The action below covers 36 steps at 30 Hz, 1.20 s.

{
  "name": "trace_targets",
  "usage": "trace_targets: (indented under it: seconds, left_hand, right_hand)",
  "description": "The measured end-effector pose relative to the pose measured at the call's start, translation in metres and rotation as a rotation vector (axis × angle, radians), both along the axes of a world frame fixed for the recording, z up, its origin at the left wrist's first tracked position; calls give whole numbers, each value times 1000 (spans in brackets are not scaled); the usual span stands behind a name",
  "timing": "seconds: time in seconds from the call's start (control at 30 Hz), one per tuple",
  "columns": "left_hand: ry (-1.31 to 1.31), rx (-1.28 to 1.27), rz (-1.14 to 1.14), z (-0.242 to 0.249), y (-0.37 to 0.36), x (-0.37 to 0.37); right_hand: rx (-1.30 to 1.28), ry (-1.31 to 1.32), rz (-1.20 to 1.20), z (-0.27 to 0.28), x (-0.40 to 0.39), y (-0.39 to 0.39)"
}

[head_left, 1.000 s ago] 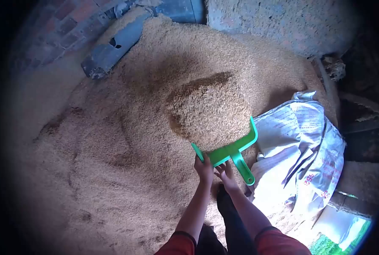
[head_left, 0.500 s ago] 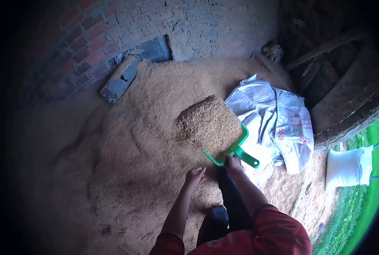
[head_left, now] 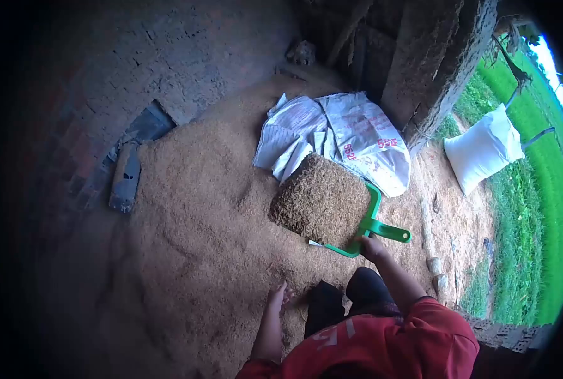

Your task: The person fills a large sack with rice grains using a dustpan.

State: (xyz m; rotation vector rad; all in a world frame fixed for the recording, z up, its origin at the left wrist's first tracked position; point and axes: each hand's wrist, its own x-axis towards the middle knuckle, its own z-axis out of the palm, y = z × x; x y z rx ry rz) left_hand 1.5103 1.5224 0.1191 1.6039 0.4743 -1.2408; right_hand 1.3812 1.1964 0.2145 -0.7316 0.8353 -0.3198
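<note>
My right hand [head_left: 372, 247] grips the back edge of a green dustpan [head_left: 389, 231], close to its handle, which sticks out to the right. Heaped on the pan is a mound of tan, husk-like loose material [head_left: 322, 199] that hides most of its floor. Below and to the left, my left hand [head_left: 279, 294] hangs empty over the big pile of the same material [head_left: 199, 240], its fingers loosely apart. Just beyond the pan lies a crumpled white woven sack [head_left: 363, 136] with red printing, partly covered by the heap.
A full white sack [head_left: 484, 150] stands outside at the right, by green grass [head_left: 521, 252]. At the back left, a grey metal piece [head_left: 126, 180] leans on the pile near a brick wall [head_left: 168, 57]. A rough thick post [head_left: 436, 69] rises behind the crumpled sack.
The view has turned to the right. My right hand has carried the loaded dustpan rightward, in front of the crumpled sack. My left hand is now farther from the pan, its fingers looser.
</note>
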Motion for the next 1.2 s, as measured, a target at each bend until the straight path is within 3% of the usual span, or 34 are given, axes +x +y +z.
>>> trace_targets:
  seconds: [0.1,0.13,0.37,0.63,0.8,0.87,1.07,1.2]
  left_hand:
    - [-29,-138,-240,-17,-26,2]
    - [-53,-53,-164,6,-48,-2]
    - [-314,-66,-234,49,-172,-24]
    - [-88,-229,-271,63,-360,-134]
    - [-40,-300,-553,79,-476,-210]
    - [-42,-314,-658,80,-513,-230]
    - [-11,-196,-805,53,-627,-255]
    - [10,-151,-908,-3,-719,-243]
  right_hand:
    - [6,-30,22,1,-55,-20]
    - [-1,-38,20,2,-71,-28]
    - [-52,31,-67,36,-194,-96]
    - [-103,56,-336,17,-366,-183]
    - [-162,102,-537,46,-456,-225]
    - [-77,92,-666,43,-483,-243]
    - [-44,71,-966,24,-542,-308]
    - [-95,45,-1106,17,-572,-359]
